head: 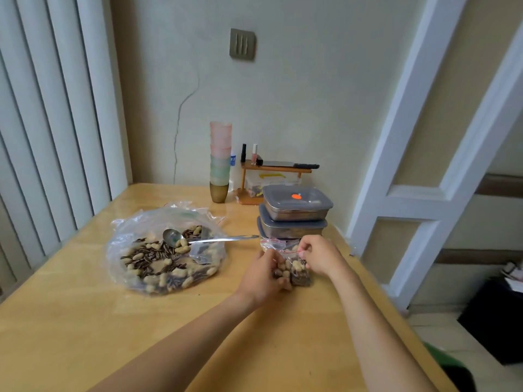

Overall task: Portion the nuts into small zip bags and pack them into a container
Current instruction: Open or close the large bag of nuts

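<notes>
Your left hand (pixel 266 271) grips the body of the small clear zip bag of peanuts and seeds (pixel 297 268), while your right hand (pixel 318 254) pinches its red-lined top edge. You look to be at the sealing step; next, press along the strip. The bag stands upright on the wooden desk (pixel 85 321), mouth up, just before the stacked grey-lidded steel containers (pixel 294 213).

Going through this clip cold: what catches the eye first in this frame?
Both hands at centre right: the left hand grips a small zip bag of peanuts and seeds while the right hand pinches its red-lined top. To the left lies a big open plastic bag of nuts with a metal spoon in it. Behind the hands stand stacked lidded metal containers.
</notes>
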Demonstrator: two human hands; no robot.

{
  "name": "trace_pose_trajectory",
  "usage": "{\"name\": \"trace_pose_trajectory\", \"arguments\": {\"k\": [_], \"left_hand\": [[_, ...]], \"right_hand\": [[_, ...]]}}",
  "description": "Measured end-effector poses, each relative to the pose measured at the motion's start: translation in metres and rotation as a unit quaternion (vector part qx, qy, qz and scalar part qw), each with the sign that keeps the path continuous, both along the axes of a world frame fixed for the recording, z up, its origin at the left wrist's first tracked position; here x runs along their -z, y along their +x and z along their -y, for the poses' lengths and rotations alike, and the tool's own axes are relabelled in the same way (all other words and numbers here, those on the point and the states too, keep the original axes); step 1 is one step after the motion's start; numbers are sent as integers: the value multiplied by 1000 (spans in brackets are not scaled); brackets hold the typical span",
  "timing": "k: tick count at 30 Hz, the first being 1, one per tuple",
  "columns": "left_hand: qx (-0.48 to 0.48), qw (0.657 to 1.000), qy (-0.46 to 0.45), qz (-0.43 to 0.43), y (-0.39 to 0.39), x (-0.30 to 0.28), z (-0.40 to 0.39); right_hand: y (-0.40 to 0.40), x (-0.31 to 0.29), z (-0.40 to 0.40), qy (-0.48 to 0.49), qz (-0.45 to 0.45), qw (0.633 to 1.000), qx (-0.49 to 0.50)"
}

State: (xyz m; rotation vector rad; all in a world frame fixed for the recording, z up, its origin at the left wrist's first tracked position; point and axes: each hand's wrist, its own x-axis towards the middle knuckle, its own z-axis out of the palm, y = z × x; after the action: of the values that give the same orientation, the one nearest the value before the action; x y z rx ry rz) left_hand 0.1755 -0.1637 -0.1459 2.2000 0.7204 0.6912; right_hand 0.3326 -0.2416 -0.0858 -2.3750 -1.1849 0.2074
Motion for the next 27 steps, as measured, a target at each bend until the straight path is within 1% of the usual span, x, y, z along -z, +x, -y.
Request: {"name": "trace_pose_trajectory", "arguments": {"k": [4, 6, 8, 10, 11, 12, 13, 14, 15, 16, 17, 18, 19, 20, 21, 22, 23, 25, 27], "left_hand": [[4, 1000, 16, 3, -3, 1, -2], [4, 1000, 22, 12, -7, -1, -4], [-6, 999, 32, 19, -16, -7, -7], [-24, 998, 53, 23, -29, -15, -14], [-36, 997, 66, 24, -37, -18, -20], [-49, 995, 77, 27, -46, -22, -27], [-65, 994, 83, 29, -56, -26, -34], [-84, 992, 87, 34, -67, -28, -42], [-104, 989, 92, 39, -79, -31, -49], [-126, 984, 113, 49, -91, -35, -56], [-151, 974, 159, 57, -103, -39, -63], [-178, 957, 221, 60, -115, -44, -69], [-211, 933, 288, 53, -126, -49, -76], [-247, 908, 336, 36, -136, -53, -86], [-288, 890, 353, 14, -145, -57, -96], [-323, 880, 347, -5, -154, -61, -105], [-346, 879, 326, -31, -162, -61, -118], [-342, 903, 245, -84, -176, -54, -140], [-307, 935, 135, -112, -188, -42, -159]], "right_hand": [[0, 1, -8, -16, -2, 999, 34], [-3, 0, -10, -38, 24, 998, 51], [-13, -7, -14, -43, 73, 994, 66], [-31, -19, -21, 2, 126, 990, 64], [-42, -24, -26, 35, 139, 988, 51], [-54, -28, -32, 63, 130, 989, 26], [-67, -33, -39, 81, 93, 992, -4], [-81, -34, -50, 86, 32, 995, -26], [-94, -33, -61, 77, -52, 995, -34], [-106, -30, -73, 57, -150, 987, -27], [-117, -25, -85, 32, -253, 967, -10], [-125, -17, -98, 12, -337, 941, 8], [-130, -7, -110, 6, -395, 918, 25], [-132, 3, -121, 18, -437, 898, 42], [-134, 12, -131, 42, -470, 880, 63], [-136, 18, -139, 75, -495, 862, 81], [-137, 23, -145, 109, -514, 845, 98], [-138, 30, -156, 166, -538, 818, 121], [-139, 33, -167, 213, -533, 806, 140]]}}
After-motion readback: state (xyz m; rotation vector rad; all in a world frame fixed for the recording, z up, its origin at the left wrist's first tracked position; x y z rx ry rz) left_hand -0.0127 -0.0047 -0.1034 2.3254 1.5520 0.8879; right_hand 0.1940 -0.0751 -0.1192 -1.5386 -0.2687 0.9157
